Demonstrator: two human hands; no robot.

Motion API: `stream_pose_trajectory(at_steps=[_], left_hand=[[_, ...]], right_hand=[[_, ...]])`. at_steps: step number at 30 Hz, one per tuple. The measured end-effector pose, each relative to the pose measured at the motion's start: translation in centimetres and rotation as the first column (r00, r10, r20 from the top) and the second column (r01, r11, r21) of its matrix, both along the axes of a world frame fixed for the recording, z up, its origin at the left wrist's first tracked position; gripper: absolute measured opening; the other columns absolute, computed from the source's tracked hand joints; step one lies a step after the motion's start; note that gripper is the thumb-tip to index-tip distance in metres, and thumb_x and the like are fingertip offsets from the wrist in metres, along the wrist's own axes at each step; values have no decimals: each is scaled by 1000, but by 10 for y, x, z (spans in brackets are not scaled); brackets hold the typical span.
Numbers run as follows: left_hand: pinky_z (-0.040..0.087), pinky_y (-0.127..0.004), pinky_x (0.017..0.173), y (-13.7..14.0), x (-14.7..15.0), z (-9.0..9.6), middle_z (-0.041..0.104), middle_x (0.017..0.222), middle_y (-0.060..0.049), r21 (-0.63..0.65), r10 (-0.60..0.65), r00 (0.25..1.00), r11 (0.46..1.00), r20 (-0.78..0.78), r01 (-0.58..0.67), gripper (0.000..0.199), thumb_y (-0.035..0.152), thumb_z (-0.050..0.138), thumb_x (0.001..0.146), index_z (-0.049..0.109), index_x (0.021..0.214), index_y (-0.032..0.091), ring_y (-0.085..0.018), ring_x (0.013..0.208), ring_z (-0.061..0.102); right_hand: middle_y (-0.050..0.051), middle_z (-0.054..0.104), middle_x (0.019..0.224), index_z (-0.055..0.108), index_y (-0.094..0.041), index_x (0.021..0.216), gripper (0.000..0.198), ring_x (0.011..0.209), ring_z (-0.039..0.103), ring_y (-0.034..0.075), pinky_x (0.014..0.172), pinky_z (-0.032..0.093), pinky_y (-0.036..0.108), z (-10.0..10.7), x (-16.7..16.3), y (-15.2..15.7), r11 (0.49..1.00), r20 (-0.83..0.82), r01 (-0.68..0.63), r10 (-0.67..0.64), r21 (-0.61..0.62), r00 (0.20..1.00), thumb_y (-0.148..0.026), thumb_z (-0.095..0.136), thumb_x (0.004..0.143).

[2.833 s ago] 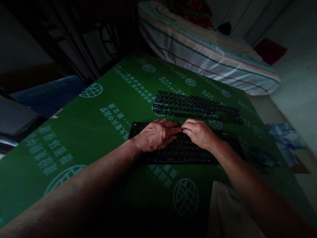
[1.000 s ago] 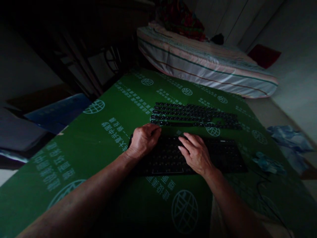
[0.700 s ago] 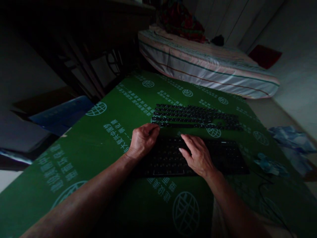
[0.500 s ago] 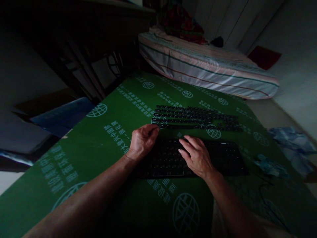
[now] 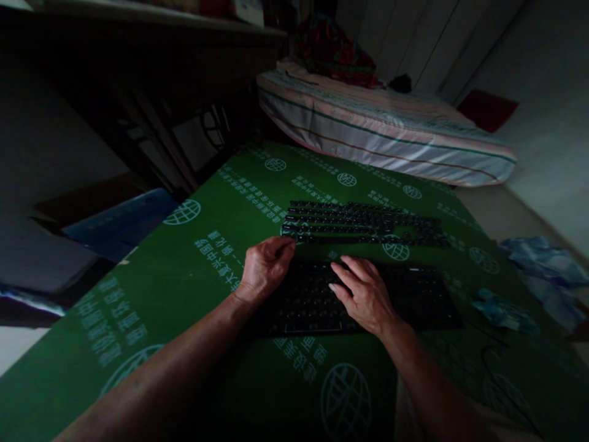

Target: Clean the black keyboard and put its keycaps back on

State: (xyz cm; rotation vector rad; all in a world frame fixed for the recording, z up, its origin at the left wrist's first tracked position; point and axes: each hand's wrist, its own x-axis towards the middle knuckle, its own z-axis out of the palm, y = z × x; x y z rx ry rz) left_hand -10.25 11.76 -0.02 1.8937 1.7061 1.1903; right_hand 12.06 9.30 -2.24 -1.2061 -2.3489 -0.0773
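A black keyboard base (image 5: 423, 298) lies flat on the green printed board, its upper face dark with rows of small key positions. Behind it, loose black keycaps (image 5: 340, 215) are set out in rows like a keyboard layout. My left hand (image 5: 267, 264) is closed in a pinch at the front left corner of those rows, above the base's top left corner. Whatever its fingertips hold, if anything, is hidden. My right hand (image 5: 365, 291) rests over the middle of the base with its fingers spread, touching near the top edge.
The green board (image 5: 184, 350) carries white globe prints and lettering. A crumpled teal wrapper (image 5: 504, 310) and a black cable (image 5: 501, 374) lie at the right. A bed (image 5: 391, 132) stands at the back, a dark table frame (image 5: 151, 129) at the left.
The whole view has shifted slightly, with the scene sitting a little lower. Both hands keep nearly the same pose and place beside the keyboard base and keycaps.
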Motion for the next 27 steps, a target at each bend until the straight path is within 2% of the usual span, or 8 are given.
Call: stream_pose_trajectory(at_steps=[3, 8, 18, 23, 27], left_hand=[[51, -26, 66, 0, 0, 0, 72, 79, -4, -7, -2, 1000, 1000, -1, 2, 31, 35, 48, 83, 71, 87, 15, -16, 70, 66], [51, -26, 66, 1, -3, 1, 72, 79, -3, 0, -16, 1000, 1000, -9, 16, 30, 35, 46, 84, 70, 86, 17, -16, 71, 67], [51, -26, 65, 1, -7, 2, 71, 80, -3, -10, -57, 998, 998, -29, 56, 28, 34, 46, 85, 68, 84, 18, -16, 72, 67], [51, -25, 64, 1, -9, 0, 71, 78, -3, 2, -77, 996, 997, -48, 77, 26, 34, 46, 86, 67, 84, 18, -16, 71, 67], [51, -25, 64, 1, -9, 1, 71, 78, -3, 12, -85, 996, 996, -36, 85, 26, 34, 46, 85, 67, 82, 19, -16, 70, 67]], right_hand=[[15, 60, 120, 65, -15, 114, 32, 109, 55, 27, 96, 44, 46, 0, 0, 0, 1000, 6, 9, -9, -11, 1000, -30, 53, 89], [15, 60, 120, 60, -15, 121, 37, 110, 54, 27, 96, 44, 46, 0, -3, 0, 1000, 18, 11, -10, -20, 1000, -29, 55, 88], [13, 60, 121, 64, -19, 116, 32, 108, 55, 27, 96, 45, 47, 0, -10, -2, 999, 13, 50, -50, 3, 999, -28, 57, 86], [13, 61, 120, 57, -18, 124, 39, 108, 55, 28, 94, 47, 48, 0, -11, -3, 998, 0, 53, -53, -26, 999, -26, 57, 86], [13, 61, 120, 63, -19, 115, 31, 110, 55, 28, 95, 47, 48, -1, -12, -2, 998, -27, 57, -57, -22, 998, -27, 59, 85]])
